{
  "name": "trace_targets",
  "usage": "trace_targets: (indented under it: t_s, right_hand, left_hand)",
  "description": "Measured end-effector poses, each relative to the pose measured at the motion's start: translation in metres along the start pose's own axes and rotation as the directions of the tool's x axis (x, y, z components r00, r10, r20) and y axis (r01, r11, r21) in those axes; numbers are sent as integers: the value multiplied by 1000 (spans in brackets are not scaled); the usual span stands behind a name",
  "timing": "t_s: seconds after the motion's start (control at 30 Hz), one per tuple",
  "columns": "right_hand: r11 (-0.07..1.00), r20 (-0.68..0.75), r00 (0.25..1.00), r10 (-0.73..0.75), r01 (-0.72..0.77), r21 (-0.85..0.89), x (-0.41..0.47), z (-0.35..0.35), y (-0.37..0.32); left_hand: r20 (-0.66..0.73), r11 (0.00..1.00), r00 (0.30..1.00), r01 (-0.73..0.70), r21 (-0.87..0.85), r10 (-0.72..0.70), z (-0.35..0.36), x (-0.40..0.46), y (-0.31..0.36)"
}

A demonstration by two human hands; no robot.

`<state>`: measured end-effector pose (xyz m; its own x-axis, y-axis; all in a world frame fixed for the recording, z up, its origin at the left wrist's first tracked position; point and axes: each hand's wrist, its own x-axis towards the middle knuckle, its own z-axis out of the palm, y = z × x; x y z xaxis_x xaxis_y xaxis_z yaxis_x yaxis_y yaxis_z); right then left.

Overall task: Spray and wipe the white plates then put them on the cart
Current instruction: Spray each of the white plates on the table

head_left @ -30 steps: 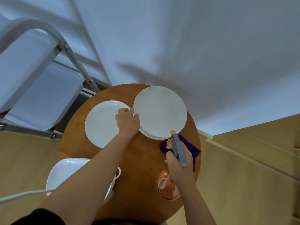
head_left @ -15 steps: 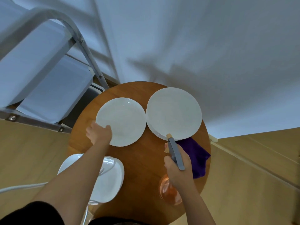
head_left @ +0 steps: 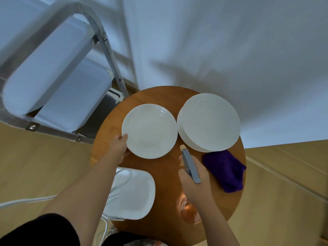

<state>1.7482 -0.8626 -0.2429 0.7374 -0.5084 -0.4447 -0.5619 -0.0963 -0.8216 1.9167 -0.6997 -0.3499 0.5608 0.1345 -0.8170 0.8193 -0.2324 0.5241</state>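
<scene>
Nearest the camera, the right hand [head_left: 192,181] was wrapped round a spray bottle [head_left: 190,166], its grey head and pale nozzle aimed toward the single white plate [head_left: 150,130]; the peach-tinted body of the bottle showed below the wrist. Whether a finger sat on the trigger could not be told. Beside that forearm lay a white square dish [head_left: 134,194], partly hidden by the left arm, with a white cable running past it.

Farther out, the left hand [head_left: 120,146] held the near-left rim of the single plate, thumb on the upper edge and fingers apparently tucked under it. The plate lay flat on the round wooden table [head_left: 165,174], just beside the stack of white plates [head_left: 209,122] and perhaps touching it.

The step appeared to be the spraying. To do it well, the nozzle probably wanted to be tipped down over the plate's centre rather than skimming past its near edge, so the mist would land in the well and not on the wood (or on the stack). The left hand's grip would serve best as a steadying one, keeping the plate from sliding.

The purple cloth [head_left: 225,170] lay crumpled just right of the bottle, within easy reach for the wipe. Beyond the table's left edge stood the cart [head_left: 53,71], its pale trays on a metal frame.
</scene>
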Motion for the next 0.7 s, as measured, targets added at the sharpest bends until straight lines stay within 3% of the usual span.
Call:
trace_targets:
  t_s: [0.1,0.27,0.5,0.7]
  right_hand:
    - [996,-22,997,-69,68,-60,-3,11,-6]
    - [972,-39,980,-195,188,-143,-6,28,-20]
    - [963,-56,963,-262,258,-71,-13,62,-43]
    - [950,91,953,-289,297,-97,-29,77,-45]
  left_hand:
    - [108,991,993,-20,-134,35,-5,-7,6]
    - [116,973,988,-79,-217,106,-26,-17,13]
    - [144,924,967,-150,-351,211,-53,-45,30]
    - [122,900,959,-192,-392,257,-58,-57,36]
